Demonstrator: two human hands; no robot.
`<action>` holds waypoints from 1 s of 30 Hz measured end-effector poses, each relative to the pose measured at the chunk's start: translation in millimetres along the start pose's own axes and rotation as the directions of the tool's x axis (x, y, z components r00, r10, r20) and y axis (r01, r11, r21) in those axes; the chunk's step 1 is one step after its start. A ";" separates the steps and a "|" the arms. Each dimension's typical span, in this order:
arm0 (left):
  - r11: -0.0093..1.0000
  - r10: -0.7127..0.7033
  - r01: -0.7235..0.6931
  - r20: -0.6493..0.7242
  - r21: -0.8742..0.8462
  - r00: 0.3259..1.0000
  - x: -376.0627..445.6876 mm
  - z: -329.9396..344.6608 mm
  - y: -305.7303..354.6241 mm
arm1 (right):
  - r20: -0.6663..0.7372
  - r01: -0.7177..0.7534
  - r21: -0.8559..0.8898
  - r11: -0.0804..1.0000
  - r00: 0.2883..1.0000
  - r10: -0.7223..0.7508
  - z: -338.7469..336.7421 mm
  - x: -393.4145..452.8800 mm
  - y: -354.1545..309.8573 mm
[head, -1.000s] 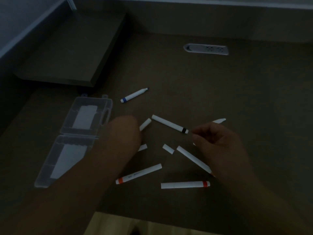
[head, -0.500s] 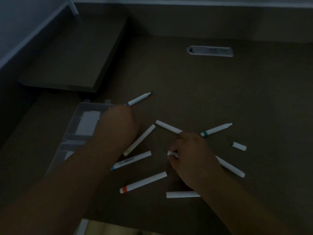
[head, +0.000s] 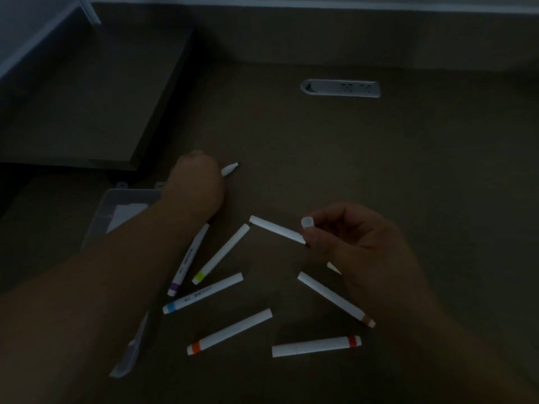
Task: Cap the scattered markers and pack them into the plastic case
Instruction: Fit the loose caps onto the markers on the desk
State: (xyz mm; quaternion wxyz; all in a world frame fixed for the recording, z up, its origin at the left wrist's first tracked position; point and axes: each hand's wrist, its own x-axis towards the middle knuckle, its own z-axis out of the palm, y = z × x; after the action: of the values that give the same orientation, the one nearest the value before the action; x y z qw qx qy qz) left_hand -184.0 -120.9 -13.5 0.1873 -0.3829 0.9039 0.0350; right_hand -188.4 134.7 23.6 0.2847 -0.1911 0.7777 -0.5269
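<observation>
Dim bench point(head: 379, 170), two hands among scattered white markers.

Left hand point(head: 194, 182) reached toward the far-left part of the bench, fingers curled over the rear end of a dark-tipped uncapped marker point(head: 230, 169); whether actually pinched or only touched, cannot tell. Right hand point(head: 358, 249) raised near the middle, grip narrowed to a pinch on a short white cap point(head: 307, 222) between thumb and fingertips. Lying flat near the front edge: purple-banded marker point(head: 186, 262), yellow-banded marker point(head: 220, 255), blue-banded marker point(head: 201, 293), orange-banded marker point(head: 229, 332), red-banded marker point(head: 316, 346), brown-ended marker point(head: 334, 298), plain white marker point(head: 277, 229). Clear plastic case point(head: 122, 205) open at the left edge, largely hidden under the left forearm. Grey socket strip point(head: 340, 88) set in the bench toward the far edge.
</observation>
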 end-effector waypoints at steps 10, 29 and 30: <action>0.697 0.047 -0.086 -0.074 -0.712 0.996 -36.8 -2.3 5.2 | 0.012 -0.182 0.313 0.932 0.982 0.188 -8.3 3.5 2.9; -0.277 0.398 0.427 0.302 -0.861 0.866 -126.4 9.9 22.7 | 0.239 -0.527 0.666 0.528 0.821 0.518 7.5 1.0 -4.3; -0.276 0.398 0.433 0.309 -0.858 0.864 -128.4 11.7 22.3 | 0.253 -0.533 0.673 0.513 0.817 0.517 7.3 -0.5 -3.3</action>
State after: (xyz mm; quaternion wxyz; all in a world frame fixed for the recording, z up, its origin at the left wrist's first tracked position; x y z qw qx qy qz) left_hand -114.4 -15.6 20.7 0.0317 -0.3632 0.4076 0.8373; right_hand -183.3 128.6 24.6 0.4891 0.1746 0.5254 -0.6740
